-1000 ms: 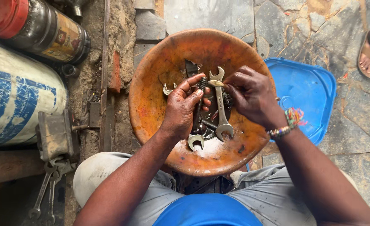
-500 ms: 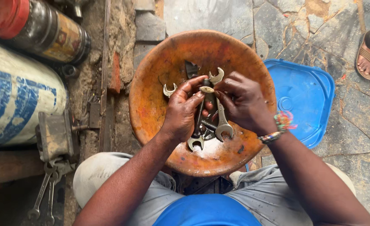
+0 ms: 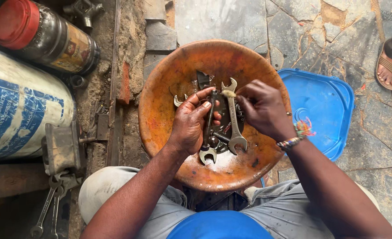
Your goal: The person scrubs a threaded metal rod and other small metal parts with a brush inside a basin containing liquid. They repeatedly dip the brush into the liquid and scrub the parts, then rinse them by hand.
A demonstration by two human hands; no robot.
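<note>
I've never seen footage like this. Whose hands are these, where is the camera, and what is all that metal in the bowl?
There is no machine here. A person wears a camera on the head, so the view looks straight down at their own two hands and knees.

Between the knees sits a wide orange bowl, rusty and stained. In it lie several spanners and small dark metal parts.

The left hand grips a thin dark metal piece upright over the bowl. The right hand pinches a small pale wad against the tools.

Beside the bowl lies a blue lid. To the left are a red-capped jar and a big white and blue drum. The sandalled foot at top right belongs to someone else.
</note>
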